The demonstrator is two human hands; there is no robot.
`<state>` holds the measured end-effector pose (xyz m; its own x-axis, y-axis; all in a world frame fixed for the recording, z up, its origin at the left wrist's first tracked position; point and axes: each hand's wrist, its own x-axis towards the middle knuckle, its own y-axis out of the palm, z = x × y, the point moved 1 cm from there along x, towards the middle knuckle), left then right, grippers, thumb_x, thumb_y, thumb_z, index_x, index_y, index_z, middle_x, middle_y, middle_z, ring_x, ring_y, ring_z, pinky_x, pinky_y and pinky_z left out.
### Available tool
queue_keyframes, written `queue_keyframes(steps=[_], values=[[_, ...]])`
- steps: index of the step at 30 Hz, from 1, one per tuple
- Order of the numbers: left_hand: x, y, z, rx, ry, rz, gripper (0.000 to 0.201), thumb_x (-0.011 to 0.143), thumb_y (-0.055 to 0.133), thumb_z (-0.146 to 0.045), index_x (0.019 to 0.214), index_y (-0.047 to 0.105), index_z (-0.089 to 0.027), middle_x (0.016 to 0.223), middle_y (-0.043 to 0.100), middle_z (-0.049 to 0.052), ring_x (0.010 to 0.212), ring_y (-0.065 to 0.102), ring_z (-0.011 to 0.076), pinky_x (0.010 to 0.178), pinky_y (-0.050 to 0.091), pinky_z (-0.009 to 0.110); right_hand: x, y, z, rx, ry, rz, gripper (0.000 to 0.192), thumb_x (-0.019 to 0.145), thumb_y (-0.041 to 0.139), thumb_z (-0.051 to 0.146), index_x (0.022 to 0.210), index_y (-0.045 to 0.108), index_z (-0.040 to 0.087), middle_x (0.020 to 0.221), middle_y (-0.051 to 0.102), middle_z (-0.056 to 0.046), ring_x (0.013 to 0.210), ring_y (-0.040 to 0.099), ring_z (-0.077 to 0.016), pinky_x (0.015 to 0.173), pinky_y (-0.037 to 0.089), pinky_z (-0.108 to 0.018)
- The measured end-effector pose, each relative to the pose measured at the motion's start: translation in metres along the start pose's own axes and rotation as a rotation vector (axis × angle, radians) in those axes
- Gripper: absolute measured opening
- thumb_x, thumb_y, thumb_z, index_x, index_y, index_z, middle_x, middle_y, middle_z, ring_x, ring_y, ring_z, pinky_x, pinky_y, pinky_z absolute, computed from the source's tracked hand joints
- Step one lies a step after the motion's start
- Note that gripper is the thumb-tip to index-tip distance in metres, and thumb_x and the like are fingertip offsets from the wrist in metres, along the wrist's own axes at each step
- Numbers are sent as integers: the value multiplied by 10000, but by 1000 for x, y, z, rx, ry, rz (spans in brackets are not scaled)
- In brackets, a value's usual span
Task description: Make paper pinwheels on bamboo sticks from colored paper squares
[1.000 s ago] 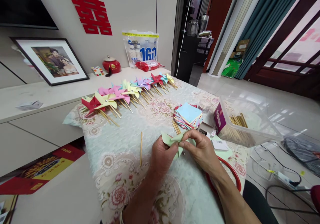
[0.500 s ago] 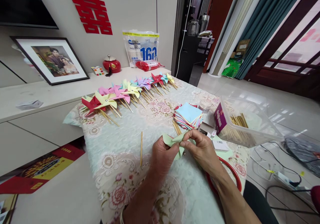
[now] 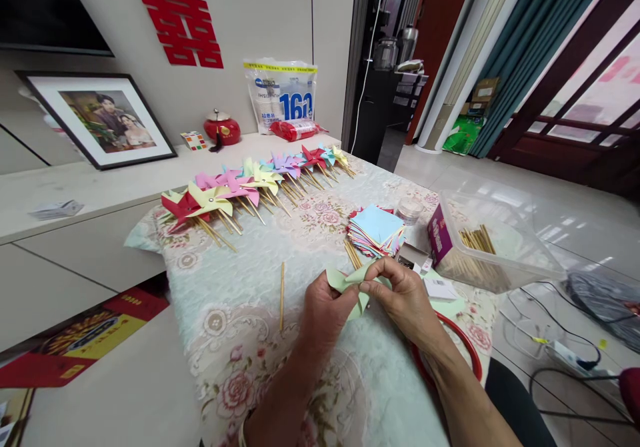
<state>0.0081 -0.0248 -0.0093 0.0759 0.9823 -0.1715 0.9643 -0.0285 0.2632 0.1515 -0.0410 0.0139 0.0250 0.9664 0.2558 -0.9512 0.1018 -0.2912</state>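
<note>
A row of finished pinwheels (image 3: 250, 190) lies along the far edge of the floral tablecloth (image 3: 235, 340). A lone stick (image 3: 283, 295) lies apart on the cloth. Right of centre sits a stack of coloured paper squares (image 3: 376, 230), with a small jar (image 3: 409, 210) just behind it. A clear plastic bin (image 3: 493, 244) holds more sticks. On the shelf behind stand a framed photo (image 3: 103, 122), a red pot (image 3: 221, 128) and a bag of cups (image 3: 281, 95). Cables (image 3: 560, 340) trail on the floor.
</note>
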Motion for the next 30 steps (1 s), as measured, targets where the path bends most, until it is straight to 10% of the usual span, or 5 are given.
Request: queue_keyframes(steps=[18,30], values=[[-8,3,-5,-202,-126,76,262,625,750,-244,859,739,-128,674,742,18,592,665,182,602,510,268,0,4,1,75,121,-41,164,751,729,251,780,573,212,779,656,2,750,594,-174,706,449,-290],[-4,1,-2,-206,-130,112,392,600,872,-301,924,748,-119,801,784,46,691,689,183,671,529,265,-1,7,-3,307,250,-42,594,722,757,231,1271,528,207,711,640,57,641,592,-152,629,446,-280]])
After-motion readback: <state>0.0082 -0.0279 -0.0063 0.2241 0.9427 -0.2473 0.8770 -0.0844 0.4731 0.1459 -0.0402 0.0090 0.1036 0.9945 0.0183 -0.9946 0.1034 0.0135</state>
